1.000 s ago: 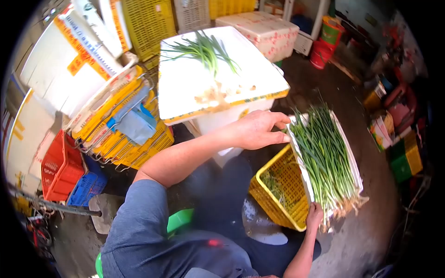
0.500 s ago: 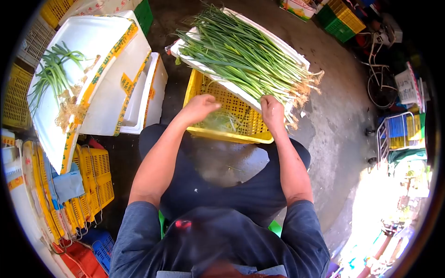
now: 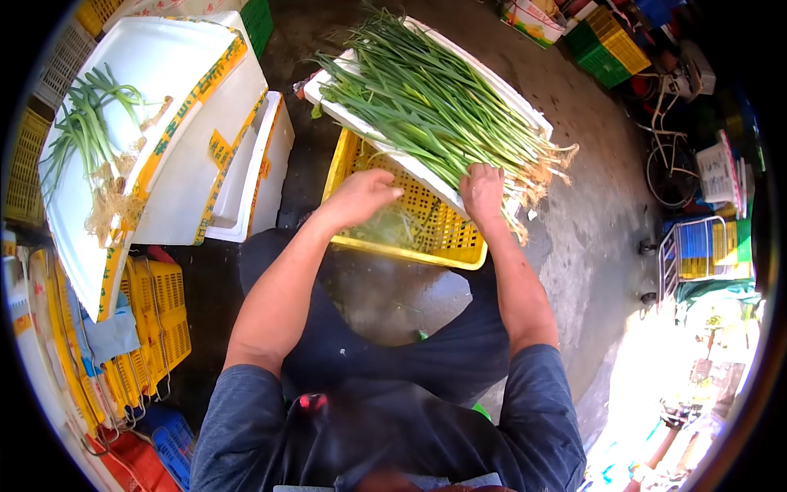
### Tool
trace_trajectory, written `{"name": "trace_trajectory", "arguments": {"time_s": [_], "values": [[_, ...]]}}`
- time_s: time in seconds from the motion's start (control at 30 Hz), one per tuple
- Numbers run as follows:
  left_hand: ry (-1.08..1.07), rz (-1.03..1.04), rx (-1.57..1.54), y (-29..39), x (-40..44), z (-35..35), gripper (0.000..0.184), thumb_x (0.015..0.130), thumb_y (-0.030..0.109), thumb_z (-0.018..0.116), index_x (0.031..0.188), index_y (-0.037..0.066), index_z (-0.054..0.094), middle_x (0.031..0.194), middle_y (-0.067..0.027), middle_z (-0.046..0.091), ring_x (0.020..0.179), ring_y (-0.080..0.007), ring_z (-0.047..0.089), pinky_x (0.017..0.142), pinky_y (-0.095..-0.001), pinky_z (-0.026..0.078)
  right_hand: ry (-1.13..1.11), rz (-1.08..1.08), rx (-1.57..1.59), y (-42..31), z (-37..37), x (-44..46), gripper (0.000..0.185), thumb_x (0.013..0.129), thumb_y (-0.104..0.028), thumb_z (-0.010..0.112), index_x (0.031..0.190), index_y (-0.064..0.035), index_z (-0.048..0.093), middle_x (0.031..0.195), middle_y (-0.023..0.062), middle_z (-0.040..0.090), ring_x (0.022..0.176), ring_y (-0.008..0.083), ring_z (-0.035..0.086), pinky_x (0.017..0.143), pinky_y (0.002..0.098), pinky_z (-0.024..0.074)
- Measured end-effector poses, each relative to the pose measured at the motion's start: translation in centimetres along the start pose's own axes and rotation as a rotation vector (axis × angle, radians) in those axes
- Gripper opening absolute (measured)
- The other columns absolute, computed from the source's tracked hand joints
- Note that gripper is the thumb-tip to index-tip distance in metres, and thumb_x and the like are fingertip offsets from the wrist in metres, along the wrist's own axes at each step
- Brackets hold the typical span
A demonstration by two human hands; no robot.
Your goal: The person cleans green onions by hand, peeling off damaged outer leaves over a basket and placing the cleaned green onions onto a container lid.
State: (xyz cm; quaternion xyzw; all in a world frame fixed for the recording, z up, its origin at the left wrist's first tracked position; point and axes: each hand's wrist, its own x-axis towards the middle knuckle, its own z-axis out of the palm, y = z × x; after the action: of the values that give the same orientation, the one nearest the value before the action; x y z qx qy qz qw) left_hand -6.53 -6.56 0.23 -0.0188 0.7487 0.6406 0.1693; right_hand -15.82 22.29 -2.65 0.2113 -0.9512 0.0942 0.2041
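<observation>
Loosely parted at eleven o'clock, the left grip (image 3: 361, 198) hangs over a latticed plastic crate (image 3: 410, 252). At two, the right grip (image 3: 482, 195) meets slender scallions (image 3: 443, 102), closure unclear.

Your left forearm (image 3: 279, 291) slants far and right, the left hand (image 3: 361, 198) loosely bent, fingers pointing right. Your right forearm (image 3: 520, 275) leans far and slightly left, the right hand (image 3: 482, 194) curled, its grip unclear.
</observation>
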Motion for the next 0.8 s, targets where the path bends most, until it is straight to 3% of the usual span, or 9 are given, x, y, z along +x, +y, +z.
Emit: {"name": "trace_trajectory", "arguments": {"time_s": [0.1, 0.2, 0.23, 0.3, 0.37, 0.5, 0.63, 0.8], "values": [[-0.001, 0.004, 0.005, -0.1, 0.2, 0.0, 0.056, 0.093, 0.028, 0.070, 0.133, -0.007, 0.053, 0.110, -0.0121, 0.068, 0.095, -0.0153, 0.063, 0.083, -0.0284, 0.050, -0.004, 0.136, 0.210, -1.5, -2.8, 1.0, 0.016, 0.087, -0.014, 0.066, 0.096, -0.0016, 0.062, 0.084, 0.0197, 0.067, 0.079, 0.0397, 0.064, 0.077, 0.0490, 0.0502], [0.030, 0.023, -0.052, 0.8, 0.0, 0.7, 0.051, 0.092, 0.030, 0.069, 0.126, -0.006, 0.060, 0.113, -0.0180, 0.070, 0.102, -0.0235, 0.067, 0.087, -0.0346, 0.053, -0.027, 0.257, 0.460, -3.7, -5.3, 0.1, 0.019, 0.091, -0.014, 0.064, 0.100, 0.0021, 0.061, 0.075, 0.0229, 0.066, 0.068, 0.0426, 0.064, 0.060, 0.0462, 0.0489], [0.011, 0.016, -0.115, 1.0, -0.2, 0.9, 0.051, 0.093, 0.031, 0.067, 0.129, -0.004, 0.058, 0.112, -0.0153, 0.069, 0.099, -0.0208, 0.066, 0.085, -0.0331, 0.052, -0.085, 0.370, 0.596, -5.2, -5.9, -0.5, 0.021, 0.092, -0.014, 0.064, 0.105, 0.0029, 0.061, 0.068, 0.0179, 0.064, 0.063, 0.0309, 0.064, 0.059, 0.0416, 0.0478], [-0.023, 0.002, -0.238, 1.3, -0.3, 1.2, 0.051, 0.096, 0.033, 0.065, 0.133, -0.001, 0.055, 0.111, -0.0097, 0.068, 0.092, -0.0154, 0.063, 0.079, -0.0302, 0.051, -0.242, 0.532, 0.841, -5.9, -3.4, -2.8, 0.019, 0.097, -0.014, 0.060, 0.107, 0.0033, 0.059, 0.071, 0.0050, 0.062, 0.059, 0.0117, 0.056, 0.054, 0.0268, 0.0456], [0.017, -0.009, -0.383, 1.1, -0.8, 1.8, 0.045, 0.101, 0.032, 0.057, 0.135, 0.003, 0.055, 0.114, -0.0097, 0.068, 0.094, -0.0165, 0.064, 0.082, -0.0328, 0.053, -0.295, 0.624, 1.150, -8.7, -3.2, -4.4, 0.018, 0.099, -0.014, 0.057, 0.108, 0.0020, 0.058, 0.075, 0.0033, 0.061, 0.060, 0.0095, 0.055, 0.055, 0.0230, 0.0459], [0.028, 0.075, -0.651, 1.3, -0.7, 1.3, 0.035, 0.103, 0.027, 0.056, 0.131, 0.006, 0.057, 0.117, -0.0099, 0.066, 0.095, -0.0170, 0.066, 0.081, -0.0326, 0.055, -0.459, 0.616, 1.395, -12.5, -2.8, -6.2, 0.016, 0.102, -0.013, 0.053, 0.107, 0.0010, 0.058, 0.078, 0.0045, 0.062, 0.065, 0.0104, 0.056, 0.060, 0.0234, 0.0477], [0.132, 0.114, -0.636, 0.3, -0.7, 1.2, 0.023, 0.100, 0.023, 0.062, 0.116, 0.007, 0.063, 0.101, -0.0031, 0.067, 0.084, -0.0121, 0.064, 0.071, -0.0274, 0.054, -0.490, 0.543, 1.389, -13.6, -2.5, -6.7, 0.021, 0.102, -0.015, 0.054, 0.112, 0.0021, 0.060, 0.082, 0.0043, 0.064, 0.069, 0.0111, 0.058, 0.066, 0.0241, 0.0492], [0.127, 0.024, -0.573, 1.1, -0.8, 1.0, 0.017, 0.097, 0.022, 0.065, 0.103, 0.006, 0.066, 0.093, -0.0002, 0.067, 0.079, -0.0082, 0.062, 0.066, -0.0246, 0.052, -0.344, 0.535, 1.259, -12.8, -2.8, -3.5, 0.027, 0.098, -0.020, 0.059, 0.111, 0.0020, 0.066, 0.094, 0.0038, 0.068, 0.084, 0.0105, 0.061, 0.078, 0.0270, 0.0502]]}}
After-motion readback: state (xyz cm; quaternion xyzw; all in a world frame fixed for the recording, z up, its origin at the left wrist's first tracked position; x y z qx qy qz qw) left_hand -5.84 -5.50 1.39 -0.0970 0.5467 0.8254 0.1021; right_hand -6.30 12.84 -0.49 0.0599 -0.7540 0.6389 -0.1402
